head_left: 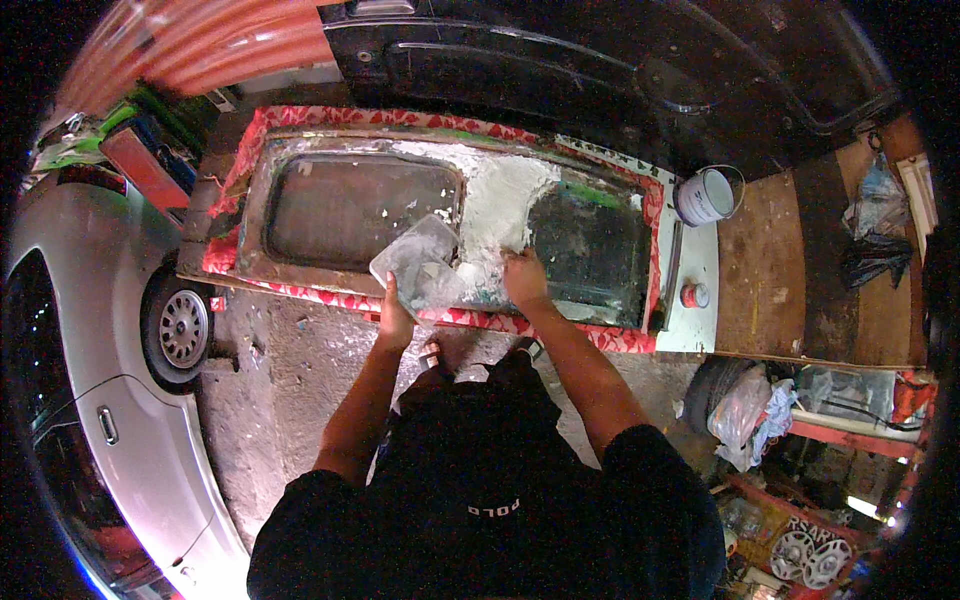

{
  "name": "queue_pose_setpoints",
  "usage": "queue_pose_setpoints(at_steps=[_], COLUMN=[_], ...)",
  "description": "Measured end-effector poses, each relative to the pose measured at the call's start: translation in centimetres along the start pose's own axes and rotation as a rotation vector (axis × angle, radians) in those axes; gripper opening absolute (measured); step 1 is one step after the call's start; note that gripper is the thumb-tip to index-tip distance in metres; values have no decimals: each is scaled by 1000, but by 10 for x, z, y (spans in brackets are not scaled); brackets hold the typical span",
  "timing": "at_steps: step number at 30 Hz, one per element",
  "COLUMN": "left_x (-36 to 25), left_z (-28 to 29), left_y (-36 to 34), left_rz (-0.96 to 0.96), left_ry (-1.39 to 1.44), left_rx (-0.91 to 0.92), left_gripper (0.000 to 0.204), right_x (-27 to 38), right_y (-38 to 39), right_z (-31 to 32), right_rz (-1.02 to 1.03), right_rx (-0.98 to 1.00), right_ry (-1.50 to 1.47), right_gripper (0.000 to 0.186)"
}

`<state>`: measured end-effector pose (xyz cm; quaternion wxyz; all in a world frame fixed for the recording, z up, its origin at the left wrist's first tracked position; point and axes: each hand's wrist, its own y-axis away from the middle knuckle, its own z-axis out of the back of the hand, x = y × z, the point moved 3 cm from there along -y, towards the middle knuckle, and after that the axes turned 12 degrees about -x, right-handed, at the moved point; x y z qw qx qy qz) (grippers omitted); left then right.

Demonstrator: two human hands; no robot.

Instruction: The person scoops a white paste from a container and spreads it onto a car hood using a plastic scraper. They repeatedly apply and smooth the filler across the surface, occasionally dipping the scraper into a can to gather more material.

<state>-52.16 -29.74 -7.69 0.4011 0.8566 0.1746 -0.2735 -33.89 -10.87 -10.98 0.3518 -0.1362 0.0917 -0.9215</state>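
Note:
A dark metal panel (590, 250) with a recessed section lies flat on a red-and-white patterned cloth (430, 118). Thick white paste (505, 195) covers a band across its middle. My left hand (396, 320) grips the near edge of a clear plastic container (425, 255), which is tilted over the panel and smeared with white inside. Just right of it, my right hand (525, 278) is closed low over the near end of the white band. Whatever its fingers hold is hidden from view.
A white bucket (706, 196) with a wire handle and a small red-and-white can (694, 295) stand right of the panel. A silver car (120, 330) is parked at left. A large black panel (600, 60) rises behind. Plastic bags (745, 405) hang at lower right.

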Motion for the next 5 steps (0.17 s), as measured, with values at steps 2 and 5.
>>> queue_pose_setpoints(at_steps=[2, 5], left_x=[9, 15], left_z=[13, 17], left_y=[-11, -21], left_rz=[-22, -14], left_ry=[5, 13], left_rx=[36, 77], left_gripper=[72, 71], right_x=[6, 6], right_y=[-2, -2], right_z=[-3, 4], right_rz=[50, 98], right_rx=[102, 231], right_ry=[44, 69], right_gripper=[24, 24])
